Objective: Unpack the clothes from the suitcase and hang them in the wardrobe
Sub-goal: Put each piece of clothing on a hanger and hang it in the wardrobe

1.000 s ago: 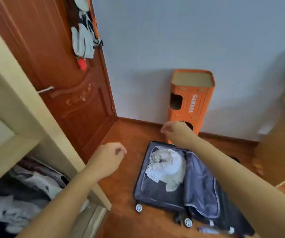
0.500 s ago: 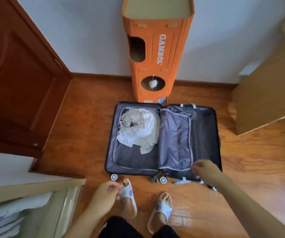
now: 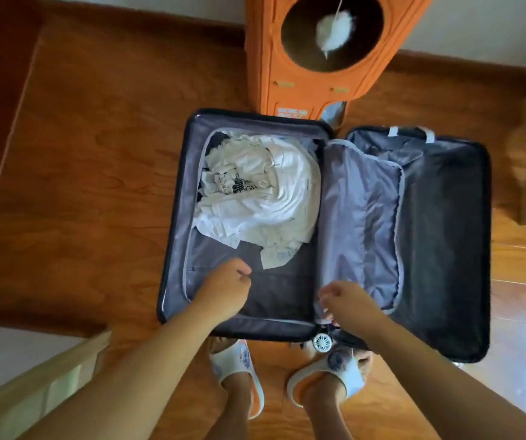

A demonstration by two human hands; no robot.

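Wood floor (image 3: 103,173) is left bare around the open suitcase (image 3: 445,249); clothes (image 3: 255,185) are heaped at its far-left end. The left hand (image 3: 223,290) is curled, holding nothing, over bare lining; the divider flap's (image 3: 360,223) near edge is pinched by the right hand (image 3: 347,304).

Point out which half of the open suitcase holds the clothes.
The left half, under the left hand: white clothes lie bunched at its far end. The right half shows only grey lining and its loose divider flap.
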